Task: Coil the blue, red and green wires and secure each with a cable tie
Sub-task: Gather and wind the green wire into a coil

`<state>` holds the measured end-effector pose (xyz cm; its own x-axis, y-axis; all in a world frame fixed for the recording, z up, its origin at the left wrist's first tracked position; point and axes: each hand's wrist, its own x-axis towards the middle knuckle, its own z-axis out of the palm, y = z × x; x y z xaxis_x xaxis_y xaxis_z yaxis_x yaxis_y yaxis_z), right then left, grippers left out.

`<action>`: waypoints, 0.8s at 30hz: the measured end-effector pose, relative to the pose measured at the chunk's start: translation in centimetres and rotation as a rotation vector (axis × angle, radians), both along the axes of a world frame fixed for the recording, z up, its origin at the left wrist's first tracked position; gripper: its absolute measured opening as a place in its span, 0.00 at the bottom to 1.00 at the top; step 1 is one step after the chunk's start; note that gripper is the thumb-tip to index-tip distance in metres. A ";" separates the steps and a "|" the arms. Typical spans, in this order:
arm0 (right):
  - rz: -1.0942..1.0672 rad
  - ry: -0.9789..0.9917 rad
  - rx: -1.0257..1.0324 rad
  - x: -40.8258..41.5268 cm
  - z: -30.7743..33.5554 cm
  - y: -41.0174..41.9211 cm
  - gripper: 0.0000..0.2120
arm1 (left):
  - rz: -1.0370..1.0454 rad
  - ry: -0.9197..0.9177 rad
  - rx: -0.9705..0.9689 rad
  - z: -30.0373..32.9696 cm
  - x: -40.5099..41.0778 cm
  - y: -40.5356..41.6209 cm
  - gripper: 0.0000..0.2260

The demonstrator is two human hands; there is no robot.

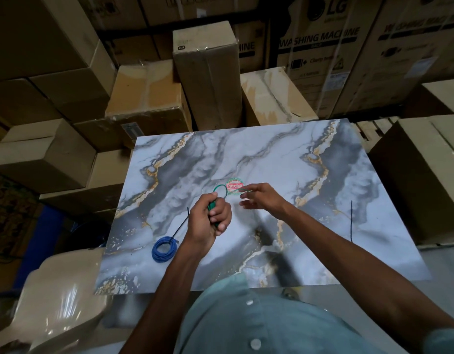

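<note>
My left hand (208, 221) grips a bundle of green wire (212, 204) above the marble-patterned table (323, 226); a loop of it sticks out past my fingers. My right hand (261, 198) is just to the right, and its fingertips pinch the free end of the green wire near a round red and green sticker (234, 186). A coiled blue wire (163, 249) lies at the table's front left, with a black cable tie (181, 226) around it whose long tail points away from me. A loose black cable tie (351, 221) lies at the right. No red wire is in view.
Stacked cardboard boxes (205, 72) surround the table at the back and on both sides. A light plastic chair (57, 302) stands at the front left.
</note>
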<state>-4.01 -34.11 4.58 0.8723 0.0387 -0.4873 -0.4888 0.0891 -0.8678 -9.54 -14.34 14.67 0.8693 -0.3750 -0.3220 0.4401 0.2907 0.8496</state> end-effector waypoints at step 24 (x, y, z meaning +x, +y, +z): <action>0.302 -0.181 -0.174 -1.8 6.9 2.2 0.19 | -0.006 0.102 0.082 -0.2 -0.8 -0.6 0.21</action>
